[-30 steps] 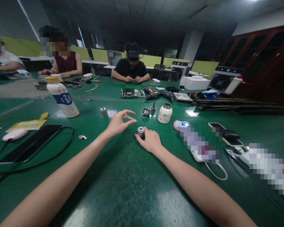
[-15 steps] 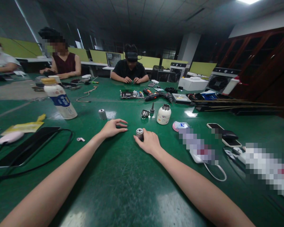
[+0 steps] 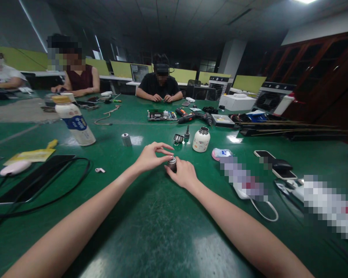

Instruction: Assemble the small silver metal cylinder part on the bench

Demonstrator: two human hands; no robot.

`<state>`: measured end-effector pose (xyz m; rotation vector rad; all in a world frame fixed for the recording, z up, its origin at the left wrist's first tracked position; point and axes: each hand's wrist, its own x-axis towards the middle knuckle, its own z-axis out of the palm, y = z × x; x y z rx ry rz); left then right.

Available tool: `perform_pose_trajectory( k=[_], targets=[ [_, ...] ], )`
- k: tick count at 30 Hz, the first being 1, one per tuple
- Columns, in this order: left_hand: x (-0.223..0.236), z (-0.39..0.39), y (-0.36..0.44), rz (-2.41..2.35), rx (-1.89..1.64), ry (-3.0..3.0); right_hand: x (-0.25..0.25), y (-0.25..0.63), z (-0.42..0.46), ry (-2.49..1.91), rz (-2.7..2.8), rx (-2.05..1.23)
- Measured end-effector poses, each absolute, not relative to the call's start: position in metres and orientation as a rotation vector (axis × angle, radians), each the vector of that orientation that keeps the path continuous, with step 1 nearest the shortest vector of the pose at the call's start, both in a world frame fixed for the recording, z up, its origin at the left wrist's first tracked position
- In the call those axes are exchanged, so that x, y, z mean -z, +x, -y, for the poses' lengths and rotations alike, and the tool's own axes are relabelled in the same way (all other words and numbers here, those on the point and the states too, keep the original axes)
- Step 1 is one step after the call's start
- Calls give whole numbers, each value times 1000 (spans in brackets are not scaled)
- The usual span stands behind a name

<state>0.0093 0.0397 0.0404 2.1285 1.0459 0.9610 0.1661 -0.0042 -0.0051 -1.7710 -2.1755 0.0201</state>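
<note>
Two hands at one small metal cylinder
The left hand (image 3: pixel 150 157), apart from the cylinder (image 3: pixel 172 164) half a second ago, has swung toward 3 o'clock to its top; thumb and fingers leave a narrow gap, and whether they touch cannot be told. The right hand (image 3: pixel 186 173) grips the upright cylinder's side, at the middle of the surface (image 3: pixel 145 227). The work now seems to centre on the cylinder's top, steadied from below. From it, a grey can (image 3: pixel 127 139) stands at 10 o'clock, a white bottle (image 3: pixel 201 140) at 2 o'clock.
</note>
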Motion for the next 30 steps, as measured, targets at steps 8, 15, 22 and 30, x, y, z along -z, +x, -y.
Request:
perform_pose_trajectory(
  k=[8, 15, 22, 30],
  targets=[
    [-44, -32, 14, -1138, -945, 2353, 5, 166, 3, -1752, 2173, -44],
    [-38, -28, 22, -1298, -1193, 2192, 4, 167, 4, -1735, 2168, -68],
    [-48, -32, 15, -1029, -939, 2182, 4, 166, 4, -1769, 2171, -35],
    [-42, -26, 21, -1123, -1025, 2224, 5, 166, 4, -1758, 2164, -64]
  ],
)
